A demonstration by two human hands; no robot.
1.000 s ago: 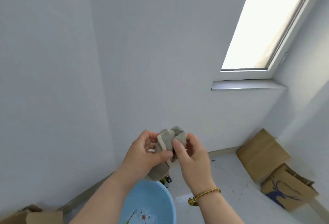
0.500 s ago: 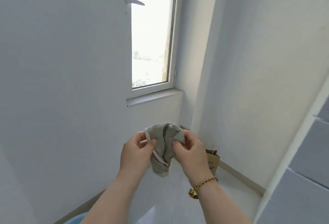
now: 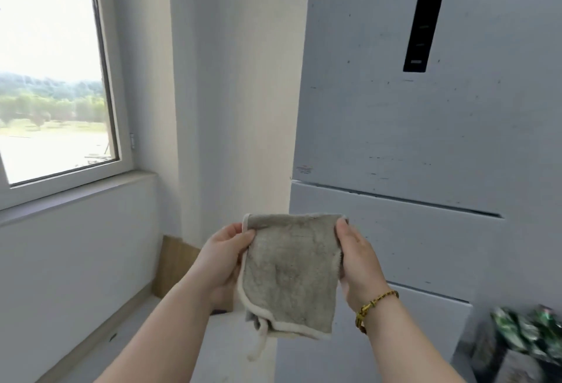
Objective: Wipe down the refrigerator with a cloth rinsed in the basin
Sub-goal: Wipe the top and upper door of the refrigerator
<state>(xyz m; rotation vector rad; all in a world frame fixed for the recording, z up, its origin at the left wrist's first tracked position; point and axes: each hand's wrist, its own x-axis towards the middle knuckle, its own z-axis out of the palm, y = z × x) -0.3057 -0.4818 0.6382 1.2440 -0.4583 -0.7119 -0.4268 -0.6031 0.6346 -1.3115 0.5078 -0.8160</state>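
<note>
- Grey cloth [image 3: 290, 273] is hanging spread between my hands, near the refrigerator [image 3: 425, 124], not touching it.
- My left hand [image 3: 225, 261] and right hand [image 3: 359, 261] are pinching its upper corners.
- I am judging that a weakening pinch is risking a drop.
- Earlier it was bunched; now it is hanging flat, with the refrigerator facing me.

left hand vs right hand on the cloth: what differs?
The left hand pinches the cloth by its white-trimmed edge; the right hand pinches its plain edge. The right wrist wears a beaded bracelet; the left wrist is bare. Both hold it spread flat, thumbs in front, facing the refrigerator.
</note>
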